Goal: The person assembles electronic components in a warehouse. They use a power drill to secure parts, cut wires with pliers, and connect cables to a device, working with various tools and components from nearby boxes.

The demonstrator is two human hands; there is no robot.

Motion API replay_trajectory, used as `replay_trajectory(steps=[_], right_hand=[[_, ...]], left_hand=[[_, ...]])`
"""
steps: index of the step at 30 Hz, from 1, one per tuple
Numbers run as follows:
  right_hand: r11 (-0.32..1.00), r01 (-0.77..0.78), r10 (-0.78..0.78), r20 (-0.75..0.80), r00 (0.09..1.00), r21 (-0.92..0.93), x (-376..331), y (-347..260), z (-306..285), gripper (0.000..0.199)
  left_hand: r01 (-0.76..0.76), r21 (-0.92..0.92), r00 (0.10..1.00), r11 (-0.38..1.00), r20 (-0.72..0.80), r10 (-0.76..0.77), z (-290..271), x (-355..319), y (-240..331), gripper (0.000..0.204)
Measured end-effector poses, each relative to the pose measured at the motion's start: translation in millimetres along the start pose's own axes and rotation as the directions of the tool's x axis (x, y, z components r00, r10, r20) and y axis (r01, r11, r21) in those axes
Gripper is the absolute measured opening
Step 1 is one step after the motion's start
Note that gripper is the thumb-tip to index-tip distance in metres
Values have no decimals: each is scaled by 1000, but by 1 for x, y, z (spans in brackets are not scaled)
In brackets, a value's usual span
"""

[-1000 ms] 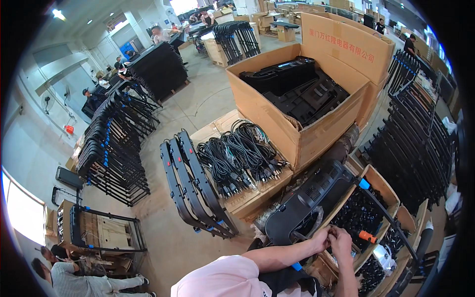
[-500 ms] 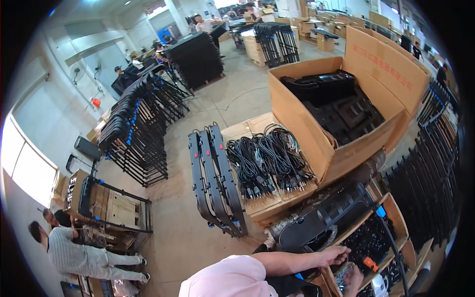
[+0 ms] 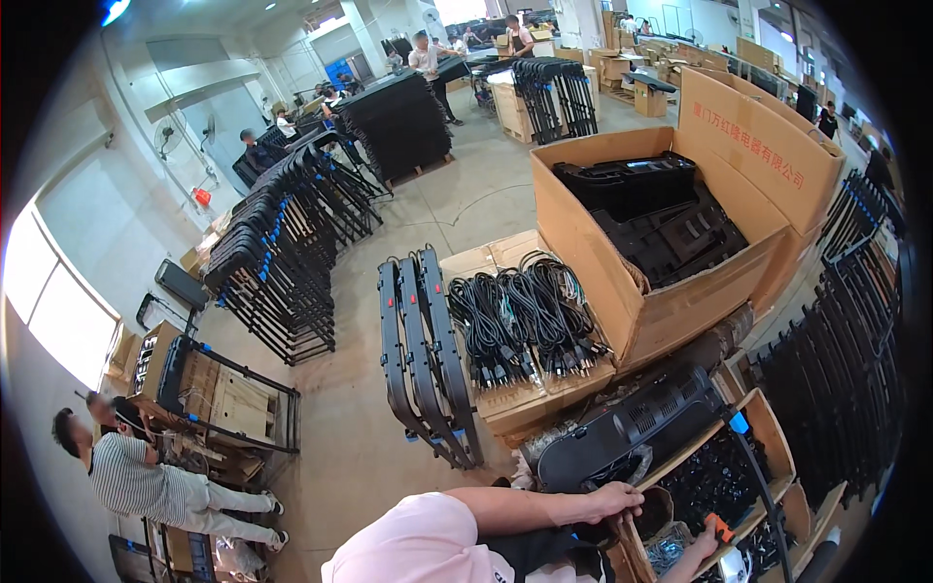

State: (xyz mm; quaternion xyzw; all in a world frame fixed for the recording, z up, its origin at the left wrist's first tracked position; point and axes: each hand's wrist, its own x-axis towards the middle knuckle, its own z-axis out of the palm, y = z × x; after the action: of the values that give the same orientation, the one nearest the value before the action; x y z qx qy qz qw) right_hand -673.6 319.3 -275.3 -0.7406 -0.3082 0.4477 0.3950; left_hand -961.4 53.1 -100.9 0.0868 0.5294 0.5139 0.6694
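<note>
The left hand (image 3: 614,502) sits at about five o'clock in the view, fingers curled down over the near end of a long black ribbed housing (image 3: 632,432) and closed on its edge. The right hand (image 3: 702,546), lower at five o'clock, is mostly hidden beside an orange-handled tool (image 3: 720,528); its grip cannot be told. Bundled black cables (image 3: 525,325) lie on a carton at centre.

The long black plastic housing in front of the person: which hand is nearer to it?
Left. The left hand rests against the black housing; the right hand is lower, apart from it.
</note>
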Motion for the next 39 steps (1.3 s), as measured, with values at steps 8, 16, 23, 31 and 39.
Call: replay_trajectory(steps=[8,16,23,31,39], right_hand=[[876,475,-481,-81,873,-85,2,3,14,66],[840,540,-508,279,815,-45,-41,-22,62,66],[782,598,-618,351,704,176,-133,-100,33,56],[701,612,-711,418,565,365,-282,-223,6,53],[786,500,-613,554,563,362,-357,-236,39,56]], left_hand=[[42,-154,995,987,100,-27,-16,-11,-6,25],[58,-141,998,988,25,-55,-22,-15,3,22],[42,-243,998,969,62,-27,-40,-9,10,23],[119,-522,992,845,94,-81,-28,16,57,28],[88,-731,987,676,156,40,-21,51,95,23]])
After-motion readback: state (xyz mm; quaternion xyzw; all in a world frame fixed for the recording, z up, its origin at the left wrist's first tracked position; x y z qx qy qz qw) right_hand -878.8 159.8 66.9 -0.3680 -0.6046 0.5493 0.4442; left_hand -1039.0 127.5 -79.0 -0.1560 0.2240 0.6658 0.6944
